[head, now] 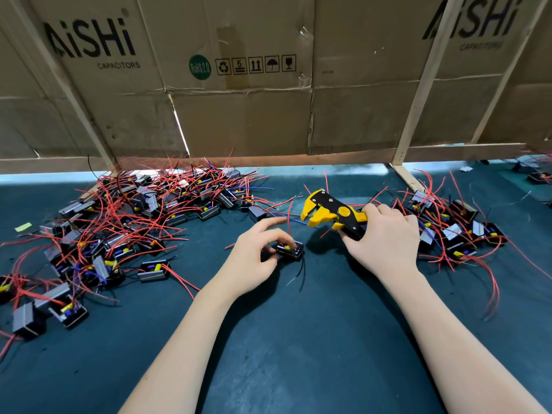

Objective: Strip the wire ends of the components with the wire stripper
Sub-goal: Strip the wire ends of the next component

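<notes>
Wire stripper [331, 211]: yellow-and-black, jaws agape, gripped by right hand [385, 237].

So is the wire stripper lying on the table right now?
No, the right hand grips the wire stripper by its handles and holds it above the table.

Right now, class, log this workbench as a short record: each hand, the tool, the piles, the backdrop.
left hand: holds one small black component on the mat
right hand: grips the wire stripper, jaws open
left pile: large, many components with red wires
right pile: smaller
backdrop: cardboard boxes
</notes>
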A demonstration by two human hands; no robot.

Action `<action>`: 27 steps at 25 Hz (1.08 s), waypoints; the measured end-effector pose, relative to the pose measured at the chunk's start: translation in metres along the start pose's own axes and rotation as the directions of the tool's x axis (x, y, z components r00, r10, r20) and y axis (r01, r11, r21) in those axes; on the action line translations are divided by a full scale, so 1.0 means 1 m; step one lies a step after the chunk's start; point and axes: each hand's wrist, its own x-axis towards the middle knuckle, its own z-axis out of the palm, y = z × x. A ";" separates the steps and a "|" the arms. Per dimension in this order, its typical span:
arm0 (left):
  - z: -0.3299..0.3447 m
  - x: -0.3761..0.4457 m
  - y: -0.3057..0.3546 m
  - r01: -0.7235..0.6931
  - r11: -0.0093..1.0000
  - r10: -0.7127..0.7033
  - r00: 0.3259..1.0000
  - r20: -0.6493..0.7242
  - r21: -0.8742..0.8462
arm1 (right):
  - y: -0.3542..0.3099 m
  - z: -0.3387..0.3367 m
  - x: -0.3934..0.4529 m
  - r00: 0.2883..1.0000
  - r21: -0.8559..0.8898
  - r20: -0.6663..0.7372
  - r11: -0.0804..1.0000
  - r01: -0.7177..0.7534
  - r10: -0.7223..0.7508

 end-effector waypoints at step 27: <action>0.010 0.001 0.001 0.015 0.966 0.014 0.994 -0.109 0.258 | -0.001 0.000 -0.001 0.991 -0.026 0.130 0.999 0.043 -0.039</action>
